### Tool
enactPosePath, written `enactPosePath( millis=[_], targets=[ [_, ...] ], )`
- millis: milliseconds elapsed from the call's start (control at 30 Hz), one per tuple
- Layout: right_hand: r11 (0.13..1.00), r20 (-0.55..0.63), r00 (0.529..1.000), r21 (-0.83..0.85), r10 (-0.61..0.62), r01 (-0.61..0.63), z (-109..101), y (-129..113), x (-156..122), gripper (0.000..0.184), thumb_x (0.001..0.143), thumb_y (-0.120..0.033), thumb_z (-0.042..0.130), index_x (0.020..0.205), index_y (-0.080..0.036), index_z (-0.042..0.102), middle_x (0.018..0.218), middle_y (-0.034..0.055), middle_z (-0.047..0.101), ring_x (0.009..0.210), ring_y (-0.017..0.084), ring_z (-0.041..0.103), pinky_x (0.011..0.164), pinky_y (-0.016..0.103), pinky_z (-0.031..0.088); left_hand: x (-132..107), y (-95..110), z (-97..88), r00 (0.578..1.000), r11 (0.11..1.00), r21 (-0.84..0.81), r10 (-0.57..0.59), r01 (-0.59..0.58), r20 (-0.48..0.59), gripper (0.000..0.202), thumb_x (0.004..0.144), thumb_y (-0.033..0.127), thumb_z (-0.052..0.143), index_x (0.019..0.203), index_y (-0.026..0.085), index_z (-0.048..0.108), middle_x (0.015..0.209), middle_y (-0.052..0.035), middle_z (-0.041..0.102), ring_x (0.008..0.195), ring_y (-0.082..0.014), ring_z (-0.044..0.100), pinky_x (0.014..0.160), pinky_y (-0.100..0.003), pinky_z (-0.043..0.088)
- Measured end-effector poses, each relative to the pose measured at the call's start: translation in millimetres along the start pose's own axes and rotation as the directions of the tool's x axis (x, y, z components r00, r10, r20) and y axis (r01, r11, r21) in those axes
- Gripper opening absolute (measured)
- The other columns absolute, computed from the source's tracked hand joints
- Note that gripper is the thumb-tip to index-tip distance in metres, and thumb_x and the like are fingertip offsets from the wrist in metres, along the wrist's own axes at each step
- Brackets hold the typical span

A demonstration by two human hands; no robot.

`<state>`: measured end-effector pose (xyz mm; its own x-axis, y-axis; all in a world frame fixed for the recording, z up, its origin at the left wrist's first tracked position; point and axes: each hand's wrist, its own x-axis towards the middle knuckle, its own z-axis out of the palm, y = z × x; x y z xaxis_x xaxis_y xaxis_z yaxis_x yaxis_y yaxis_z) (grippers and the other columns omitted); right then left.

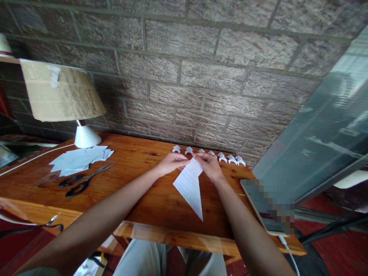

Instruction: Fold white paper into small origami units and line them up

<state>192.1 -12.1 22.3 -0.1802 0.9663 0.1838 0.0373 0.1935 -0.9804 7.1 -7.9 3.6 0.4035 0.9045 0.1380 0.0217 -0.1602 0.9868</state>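
Note:
A partly folded sheet of white paper [189,186] hangs over the middle of the table, one long point facing me. Its upper left edge is pinched in my left hand [171,164], which wears a ring. On the upper right, my right hand [211,167] grips the same paper with thumb and fingers closed. Just beyond both hands, several small folded paper figures [231,159] stand in a row along the wall; my fingers partly cover some of them.
Left on the wooden table [138,153] lie black-handled scissors [83,181] and a pile of cut paper sheets [80,159]. Behind them stands a lamp [87,136] with a brown paper shade. At the right edge rests a tablet [266,207] with a white cable. A brick wall [184,76] rises behind.

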Motion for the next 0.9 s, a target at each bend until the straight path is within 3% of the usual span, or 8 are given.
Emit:
enactPosePath(
  millis=[133, 267, 467, 633, 800, 900],
  targets=[
    [0.998, 0.105, 0.993, 0.029, 0.047, -0.05, 1, 1, -1, 0.033, 0.06, -0.045, 0.079, 0.078, -0.019, 0.072, 0.073, 0.0007, 0.069, 0.063, 0.014, 0.058, 0.063, 0.027, 0.044, -2, 0, 2.6, 1.0, 1.0, -0.011, 0.007, -0.007, -0.015, 0.039, 0.068, 0.048, 0.074, 0.087, 0.014, 0.072, 0.081, -0.0047, 0.072, 0.072, -0.0155, 0.064, 0.066, -0.026, 0.048],
    [0.994, 0.113, 0.99, 0.048, 0.09, -0.096, 1, -1, -2, 0.035, 0.055, -0.04, 0.082, 0.082, -0.019, 0.074, 0.078, 0.0014, 0.071, 0.069, 0.016, 0.061, 0.069, 0.029, 0.044, -3, 0, -1.4, 1.0, 1.0, 0.021, 0.0, 0.0, -0.003, 0.038, 0.068, 0.046, 0.074, 0.088, 0.014, 0.072, 0.081, -0.0042, 0.071, 0.072, -0.0145, 0.062, 0.064, -0.024, 0.047],
    [0.991, 0.186, 0.973, -0.04, 0.136, -0.131, -5, -5, -4, 0.033, 0.06, -0.044, 0.078, 0.08, -0.018, 0.075, 0.072, 0.0011, 0.07, 0.064, 0.014, 0.058, 0.066, 0.028, 0.042, -2, -4, 0.0, 0.998, 0.996, 0.065, 0.056, -0.056, 0.004, 0.037, 0.072, 0.047, 0.07, 0.085, 0.013, 0.071, 0.073, -0.0029, 0.067, 0.066, -0.0129, 0.058, 0.06, -0.023, 0.042],
    [0.996, 0.072, 0.994, -0.035, 0.082, -0.08, -5, -5, -2, 0.033, 0.059, -0.046, 0.078, 0.072, -0.017, 0.074, 0.064, 0.0, 0.067, 0.057, 0.011, 0.053, 0.059, 0.026, 0.04, -2, -4, 0.3, 0.999, 0.998, 0.043, 0.053, -0.054, 0.011, 0.036, 0.069, 0.044, 0.073, 0.089, 0.014, 0.072, 0.085, -0.0055, 0.07, 0.074, -0.0149, 0.06, 0.066, -0.024, 0.043],
    [0.998, 0.015, 0.999, -0.054, 0.034, -0.033, -8, -3, 1, 0.037, 0.06, -0.051, 0.076, 0.071, -0.016, 0.072, 0.059, -0.0009, 0.063, 0.051, 0.01, 0.048, 0.051, 0.024, 0.035, -5, 1, -1.9, 0.991, 0.995, 0.093, -0.057, 0.046, 0.117, 0.036, 0.07, 0.046, 0.072, 0.083, 0.012, 0.072, 0.068, -0.0018, 0.065, 0.056, -0.0105, 0.052, 0.052, -0.021, 0.034],
    [0.998, 0.01, 1.0, -0.05, 0.03, -0.029, -11, -4, 2, 0.041, 0.061, -0.056, 0.074, 0.072, -0.017, 0.071, 0.056, -0.0013, 0.062, 0.049, 0.01, 0.048, 0.048, 0.023, 0.034, -6, 2, -3.0, 0.986, 0.994, 0.102, -0.062, 0.046, 0.158, 0.037, 0.072, 0.047, 0.069, 0.083, 0.011, 0.072, 0.067, -0.0016, 0.065, 0.055, -0.0106, 0.051, 0.052, -0.022, 0.034]
  ],
)
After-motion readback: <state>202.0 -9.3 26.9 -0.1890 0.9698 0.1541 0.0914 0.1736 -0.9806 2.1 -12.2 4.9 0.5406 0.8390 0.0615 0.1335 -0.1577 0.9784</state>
